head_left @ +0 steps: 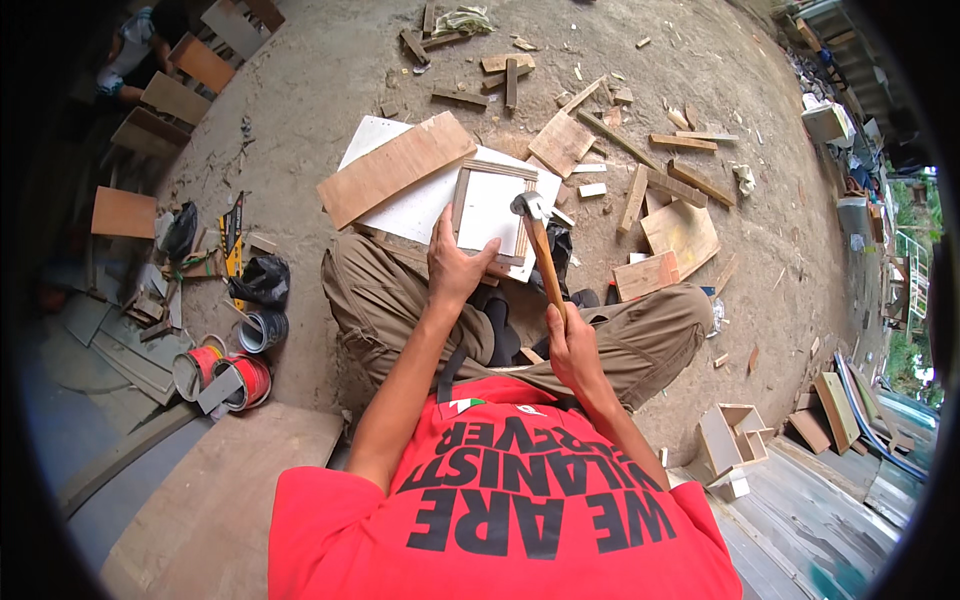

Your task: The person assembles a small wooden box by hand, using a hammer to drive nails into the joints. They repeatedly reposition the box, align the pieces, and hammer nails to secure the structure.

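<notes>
Between my crossed legs lies a small rectangular wooden frame [462,190], its inside showing white, resting over a white board [392,216]. My left hand [458,262] grips the frame's near left corner, fingers along its left side and thumb across the near edge. In my right hand [576,350] is a claw hammer [541,245], held by its wooden handle. The hammer's metal head sits over the right side of the frame; whether it touches the wood I cannot tell. A plywood plank [400,170] lies across the white board, left of the frame.
Wood offcuts [685,170] and plywood pieces [680,238] litter the ground ahead and right. To the left stand red paint cans [243,382], a black bag [262,281] and a yellow-black saw [232,240]. A small wooden box [733,437] sits right. Another person [135,50] is far left.
</notes>
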Available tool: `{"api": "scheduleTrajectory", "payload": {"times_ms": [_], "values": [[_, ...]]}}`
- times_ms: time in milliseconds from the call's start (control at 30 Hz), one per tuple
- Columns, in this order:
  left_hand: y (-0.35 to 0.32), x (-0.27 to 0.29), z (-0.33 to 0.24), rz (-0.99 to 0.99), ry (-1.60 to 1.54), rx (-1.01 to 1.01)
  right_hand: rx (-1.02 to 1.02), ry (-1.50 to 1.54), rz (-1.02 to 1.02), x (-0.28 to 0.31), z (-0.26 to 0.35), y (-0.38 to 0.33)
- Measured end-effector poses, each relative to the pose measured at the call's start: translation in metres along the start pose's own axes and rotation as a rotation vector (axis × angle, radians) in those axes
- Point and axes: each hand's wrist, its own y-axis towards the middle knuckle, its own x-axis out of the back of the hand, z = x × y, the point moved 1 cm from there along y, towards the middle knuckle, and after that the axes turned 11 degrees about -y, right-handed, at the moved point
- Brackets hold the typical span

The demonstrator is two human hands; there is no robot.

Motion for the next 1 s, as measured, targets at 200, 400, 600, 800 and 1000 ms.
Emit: {"api": "scheduleTrajectory", "payload": {"times_ms": [200, 400, 600, 800, 1000], "values": [[-0.002, -0.003, 0.007, -0.009, -0.007, -0.007, -0.051, -0.096, 0.051, 0.003, 0.001, 0.002], [-0.002, -0.004, 0.009, -0.010, 0.001, -0.017, 0.031, 0.015, -0.073, 0.005, 0.007, -0.008], [-0.003, -0.008, 0.016, -0.035, 0.128, -0.136, -0.006, 0.042, -0.027, 0.019, 0.010, -0.008], [-0.004, -0.015, -0.004, 0.002, 0.293, -0.093, 0.057, 0.060, -0.112, 0.023, 0.020, -0.004], [-0.005, -0.014, -0.002, -0.014, 0.298, -0.071, 0.054, -0.049, -0.071, 0.009, 0.005, -0.002]]}}
